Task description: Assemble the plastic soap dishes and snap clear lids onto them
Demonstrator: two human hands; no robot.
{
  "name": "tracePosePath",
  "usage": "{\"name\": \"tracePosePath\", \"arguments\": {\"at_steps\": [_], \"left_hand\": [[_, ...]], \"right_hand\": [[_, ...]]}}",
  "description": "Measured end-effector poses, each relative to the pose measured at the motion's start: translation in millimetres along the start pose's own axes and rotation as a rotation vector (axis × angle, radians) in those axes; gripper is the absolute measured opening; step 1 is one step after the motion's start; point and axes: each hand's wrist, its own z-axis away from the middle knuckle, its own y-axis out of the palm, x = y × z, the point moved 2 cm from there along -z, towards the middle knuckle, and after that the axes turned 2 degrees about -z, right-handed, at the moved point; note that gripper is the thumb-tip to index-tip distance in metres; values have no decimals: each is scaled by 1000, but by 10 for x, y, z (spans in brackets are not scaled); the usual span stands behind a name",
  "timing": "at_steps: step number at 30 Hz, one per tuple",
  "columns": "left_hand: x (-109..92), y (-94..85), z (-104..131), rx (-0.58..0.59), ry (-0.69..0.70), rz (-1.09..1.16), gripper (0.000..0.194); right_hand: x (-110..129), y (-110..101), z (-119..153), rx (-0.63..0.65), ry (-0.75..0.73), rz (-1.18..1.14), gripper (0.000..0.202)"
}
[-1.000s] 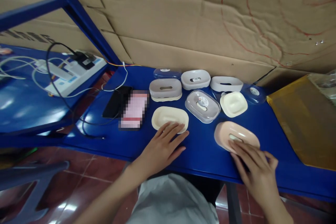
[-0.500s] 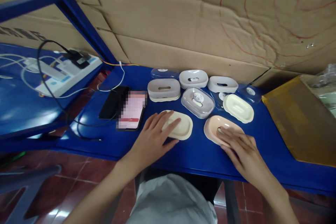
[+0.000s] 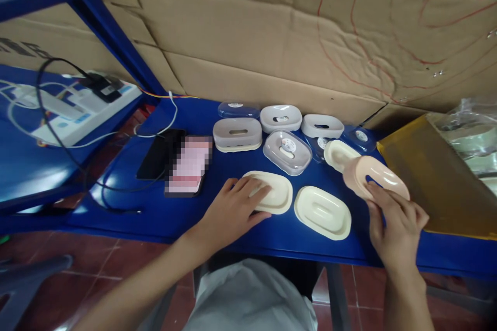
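My right hand pinched the pink cover, fingers at its slot, which seemed to offer an easy hold, and kept it tilted above the tabletop. My left hand rested over a cream tray, fingers loosely spread and bent across its hollow, probably steadying it, the forearm slanting up from the lower left. Between my hands lay another cream tray, hollow upward. Farther off, grey covers stood grouped near the cardboard, perhaps leaving me room.
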Motion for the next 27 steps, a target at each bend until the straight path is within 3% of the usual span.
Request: {"name": "tracePosePath", "arguments": {"at_steps": [4,8,12,15,18,22,27], "left_hand": [[-14,18,153,-110,-112,-37,43],[-16,-63,86,-138,-59,-50,46],[59,-150,-301,-110,52,-107,49],[119,-160,-634,-61,94,-188,51],[126,-153,-814,-55,80,-224,43],[-18,-124,-735,-133,36,-204,46],[-439,17,-470,-116,442,-66,46]], "right_hand": [[-166,52,301,6,89,102,34],[-201,70,386,42,155,127,38],[-154,131,26,63,89,-17,46],[-130,306,-391,189,-33,-113,49],[-171,479,-753,342,-90,-136,38],[-149,516,-1013,505,-184,-366,24],[73,454,-987,544,-183,-649,22]]}}
